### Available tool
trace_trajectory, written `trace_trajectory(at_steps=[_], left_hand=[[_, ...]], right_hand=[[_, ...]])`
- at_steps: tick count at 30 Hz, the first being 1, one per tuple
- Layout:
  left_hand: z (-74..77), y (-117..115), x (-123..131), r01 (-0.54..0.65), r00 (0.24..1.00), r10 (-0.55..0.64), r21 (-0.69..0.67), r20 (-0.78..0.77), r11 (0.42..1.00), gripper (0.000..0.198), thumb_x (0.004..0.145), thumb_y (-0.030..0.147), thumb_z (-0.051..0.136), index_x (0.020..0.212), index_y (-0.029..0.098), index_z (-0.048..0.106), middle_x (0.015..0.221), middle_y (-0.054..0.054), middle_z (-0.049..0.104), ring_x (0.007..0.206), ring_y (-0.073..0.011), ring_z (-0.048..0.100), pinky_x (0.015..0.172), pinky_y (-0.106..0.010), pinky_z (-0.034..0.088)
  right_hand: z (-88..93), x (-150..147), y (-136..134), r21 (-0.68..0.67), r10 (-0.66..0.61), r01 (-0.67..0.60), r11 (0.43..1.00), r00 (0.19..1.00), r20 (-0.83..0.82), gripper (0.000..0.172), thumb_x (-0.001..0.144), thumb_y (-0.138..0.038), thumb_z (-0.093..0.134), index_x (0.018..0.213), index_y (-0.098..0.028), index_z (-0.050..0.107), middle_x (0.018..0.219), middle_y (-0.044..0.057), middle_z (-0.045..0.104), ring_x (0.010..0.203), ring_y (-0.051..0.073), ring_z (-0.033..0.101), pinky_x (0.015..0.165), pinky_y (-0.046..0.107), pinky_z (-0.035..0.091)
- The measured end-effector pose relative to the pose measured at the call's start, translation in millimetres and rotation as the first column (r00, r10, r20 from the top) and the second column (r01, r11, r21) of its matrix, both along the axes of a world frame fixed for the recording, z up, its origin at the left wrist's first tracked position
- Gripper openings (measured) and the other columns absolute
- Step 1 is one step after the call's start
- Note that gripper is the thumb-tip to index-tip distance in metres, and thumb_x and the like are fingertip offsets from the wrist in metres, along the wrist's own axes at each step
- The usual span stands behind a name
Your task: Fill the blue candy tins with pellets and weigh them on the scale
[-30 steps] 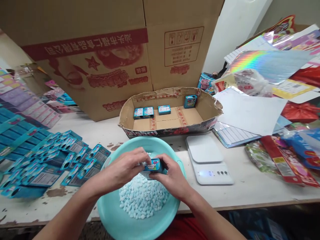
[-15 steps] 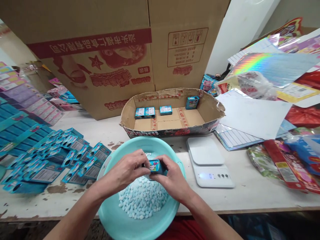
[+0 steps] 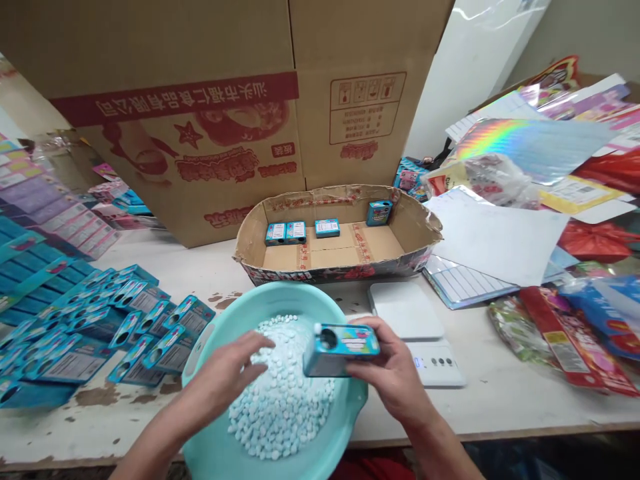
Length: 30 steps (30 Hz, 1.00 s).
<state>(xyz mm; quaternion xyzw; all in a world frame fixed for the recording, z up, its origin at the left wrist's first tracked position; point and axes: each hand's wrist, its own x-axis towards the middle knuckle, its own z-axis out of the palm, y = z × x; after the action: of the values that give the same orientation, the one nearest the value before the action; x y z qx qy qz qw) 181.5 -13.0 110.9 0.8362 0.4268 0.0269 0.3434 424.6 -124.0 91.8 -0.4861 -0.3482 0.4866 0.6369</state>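
Observation:
My right hand (image 3: 393, 373) grips a small blue candy box (image 3: 330, 357) over the right side of a turquoise basin (image 3: 200, 400). A dark round hole shows at the box's left end, and its printed face is turned up. Over the basin's left side is my left hand (image 3: 233, 363), fingers apart and nothing in them. Pale blue candies (image 3: 277, 417) lie heaped in the basin below both hands. Behind the right hand, a white digital scale (image 3: 407, 310) is partly covered by it.
A cut-down cardboard tray (image 3: 337, 257) with several blue boxes stands behind the basin, before a large carton (image 3: 220, 40). Many blue boxes (image 3: 75, 357) crowd the left. Paper sheets (image 3: 495, 233) and candy bags (image 3: 560, 327) cover the right.
My left hand has come away from the box and opened, moving left. The right hand has carried the box to the right and turned it. The view has shifted slightly.

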Motion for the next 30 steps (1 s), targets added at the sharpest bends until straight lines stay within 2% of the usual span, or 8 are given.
trace_trajectory(at_steps=[2, 6, 11, 15, 19, 21, 25, 30], left_hand=[[-16.5, -8, -12, 0.063, 0.986, -0.05, 0.083, -0.158, 0.995, 0.032, 0.083, 0.028, 0.046, 0.11, 0.028, 0.063, 0.125, -0.004, 0.059, 0.097, -0.0225, 0.063, 0.081, -0.033, 0.049], [-42.5, -24, -32, 0.014, 0.957, 0.018, 0.109, -0.29, 0.994, 0.038, 0.086, 0.036, 0.039, 0.113, 0.028, 0.064, 0.123, -0.004, 0.064, 0.107, -0.0251, 0.062, 0.088, -0.036, 0.051], [-67.9, -31, -41, -0.024, 0.936, 0.069, 0.135, -0.344, 0.991, 0.044, 0.084, 0.042, 0.036, 0.114, 0.029, 0.066, 0.124, -0.003, 0.064, 0.115, -0.0279, 0.058, 0.094, -0.041, 0.05], [-68.9, -30, -33, 0.022, 0.933, 0.028, 0.135, -0.359, 0.991, 0.044, 0.085, 0.043, 0.036, 0.114, 0.028, 0.066, 0.122, -0.003, 0.065, 0.115, -0.0274, 0.058, 0.091, -0.038, 0.051], [-53.8, -31, -17, 0.063, 0.89, -0.035, 0.047, -0.454, 0.997, 0.046, 0.086, 0.034, 0.033, 0.118, 0.025, 0.064, 0.124, -0.006, 0.064, 0.113, -0.0267, 0.06, 0.091, -0.04, 0.05], [-48.1, -32, -9, 0.094, 0.865, -0.081, 0.003, -0.496, 0.996, 0.049, 0.086, 0.03, 0.029, 0.122, 0.023, 0.061, 0.125, -0.009, 0.062, 0.113, -0.0268, 0.06, 0.092, -0.042, 0.049], [-46.3, -32, -1, 0.128, 0.83, -0.12, -0.023, -0.544, 0.992, 0.053, 0.087, 0.029, 0.025, 0.128, 0.019, 0.057, 0.129, -0.012, 0.06, 0.115, -0.0278, 0.058, 0.095, -0.044, 0.046], [-52.7, -29, -1, 0.124, 0.831, -0.115, -0.021, -0.543, 0.992, 0.054, 0.088, 0.032, 0.024, 0.131, 0.019, 0.054, 0.131, -0.012, 0.058, 0.115, -0.0289, 0.058, 0.094, -0.046, 0.046]], right_hand=[[-4.2, 25, -8, -0.013, -0.154, 0.155, 0.988, 0.986, 0.063, 0.044, 0.061, -0.03, 0.082, 0.096, -0.023, 0.058, 0.086, 0.002, 0.065, 0.075, 0.019, 0.062, 0.066, 0.031, 0.053], [-25.9, 79, -14, 0.009, -0.425, 0.437, 0.899, 0.869, 0.252, 0.046, 0.059, -0.036, 0.082, 0.094, -0.022, 0.056, 0.082, 0.002, 0.065, 0.075, 0.02, 0.061, 0.067, 0.034, 0.053], [-58.6, 121, -12, 0.001, -0.509, 0.538, 0.843, 0.797, 0.326, 0.049, 0.058, -0.039, 0.081, 0.095, -0.019, 0.055, 0.082, 0.003, 0.064, 0.077, 0.02, 0.06, 0.073, 0.036, 0.051], [-69.1, 131, -9, -0.005, -0.508, 0.538, 0.843, 0.799, 0.322, 0.049, 0.061, -0.041, 0.079, 0.097, -0.019, 0.053, 0.084, 0.003, 0.064, 0.079, 0.02, 0.06, 0.075, 0.037, 0.051], [-71.2, 137, -15, 0.035, -0.519, 0.542, 0.84, 0.781, 0.347, 0.058, 0.062, -0.041, 0.079, 0.109, -0.02, 0.052, 0.111, 0.009, 0.06, 0.099, 0.023, 0.059, 0.088, 0.041, 0.048], [-72.9, 140, -26, 0.108, -0.604, 0.612, 0.783, 0.71, 0.362, 0.056, 0.067, -0.044, 0.074, 0.111, -0.02, 0.051, 0.12, 0.012, 0.056, 0.11, 0.024, 0.055, 0.095, 0.043, 0.044], [-78.2, 141, -60, 0.119, -0.785, 0.821, 0.558, 0.476, 0.398, 0.047, 0.076, -0.052, 0.064, 0.106, -0.017, 0.052, 0.111, 0.011, 0.058, 0.106, 0.024, 0.056, 0.096, 0.047, 0.043], [-83.8, 133, -101, 0.068, -0.763, 0.923, 0.378, 0.27, 0.587, 0.05, 0.074, -0.057, 0.062, 0.101, -0.015, 0.056, 0.106, 0.013, 0.061, 0.094, 0.024, 0.059, 0.089, 0.045, 0.046]])
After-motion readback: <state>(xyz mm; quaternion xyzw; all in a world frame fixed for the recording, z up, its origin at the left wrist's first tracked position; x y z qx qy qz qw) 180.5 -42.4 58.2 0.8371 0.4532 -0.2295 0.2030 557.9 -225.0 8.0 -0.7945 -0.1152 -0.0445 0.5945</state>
